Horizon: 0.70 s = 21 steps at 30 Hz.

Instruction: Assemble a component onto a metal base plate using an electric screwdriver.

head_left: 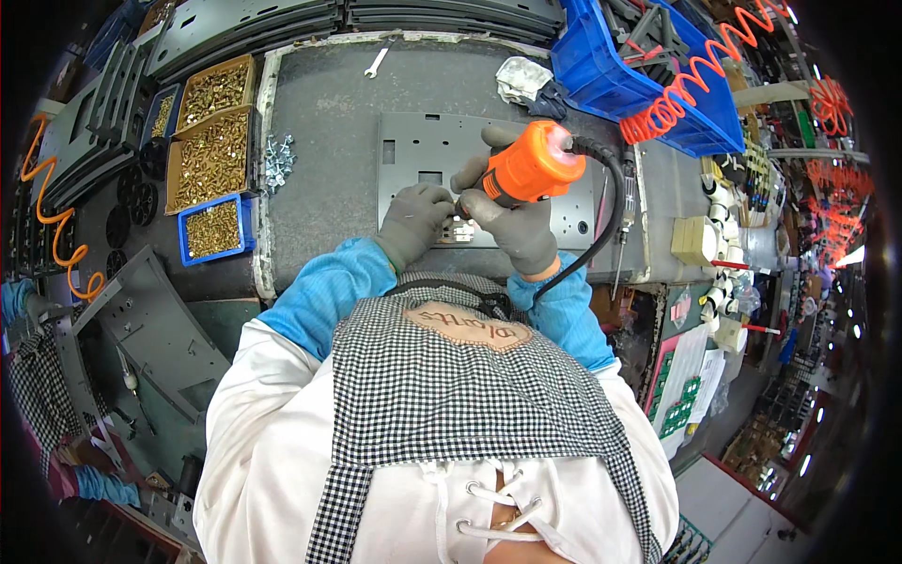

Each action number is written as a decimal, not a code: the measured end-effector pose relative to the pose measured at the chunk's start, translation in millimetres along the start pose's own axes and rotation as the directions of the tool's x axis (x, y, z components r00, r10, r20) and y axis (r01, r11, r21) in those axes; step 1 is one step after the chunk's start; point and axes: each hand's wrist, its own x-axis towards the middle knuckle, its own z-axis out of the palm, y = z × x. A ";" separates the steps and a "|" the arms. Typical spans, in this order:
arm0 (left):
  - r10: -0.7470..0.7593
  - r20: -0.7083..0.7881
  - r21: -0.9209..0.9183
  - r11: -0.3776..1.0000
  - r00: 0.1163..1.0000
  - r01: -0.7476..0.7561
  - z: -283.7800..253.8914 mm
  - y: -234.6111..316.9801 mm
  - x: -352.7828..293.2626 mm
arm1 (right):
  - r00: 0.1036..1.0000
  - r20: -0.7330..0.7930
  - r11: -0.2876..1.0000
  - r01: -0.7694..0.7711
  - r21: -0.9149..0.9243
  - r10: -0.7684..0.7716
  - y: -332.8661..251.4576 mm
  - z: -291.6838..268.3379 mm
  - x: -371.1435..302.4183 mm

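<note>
An orange electric screwdriver with a black cable is tilted over a flat grey metal panel with cut-outs. My gloved right hand grips it, fingers wrapped around its lower body. Beside its lower end, my gloved left hand rests at the panel's near edge. Its fingers are curled together, and whatever they pinch is too small or hidden to name. Between both hands sits a small whitish fitting on the panel. The screwdriver's tip is hidden behind my fingers.
Cardboard trays and a blue tray of brass-coloured screws stand left, near loose silver screws. A wrench and a white cloth lie farther back. A blue crate and coiled orange hose are right. Another person's sleeve shows lower left.
</note>
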 end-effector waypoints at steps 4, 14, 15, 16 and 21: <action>-0.010 -0.006 -0.013 1.000 1.000 0.010 -2.4 1.0 2.6 | 0.999 -0.008 0.998 0.041 0.047 -0.040 8.6 -1.6 -0.5; -0.020 -0.037 -0.085 0.996 0.999 0.017 11.7 -7.2 3.7 | 0.976 0.109 0.946 0.210 -0.248 -0.188 18.9 -9.0 7.1; -0.006 -0.048 -0.098 0.995 0.999 0.001 13.4 -9.5 4.1 | 0.989 0.059 0.975 0.141 -0.172 -0.133 17.5 -6.0 7.1; 0.009 -0.059 -0.111 0.994 0.998 -0.015 15.3 -10.2 2.8 | 0.997 0.013 0.993 0.074 -0.092 -0.073 17.3 -4.5 6.5; -0.008 -0.059 -0.140 0.990 0.998 0.000 7.9 -5.9 5.9 | 0.991 0.025 0.986 0.131 -0.102 -0.129 23.4 -7.7 10.3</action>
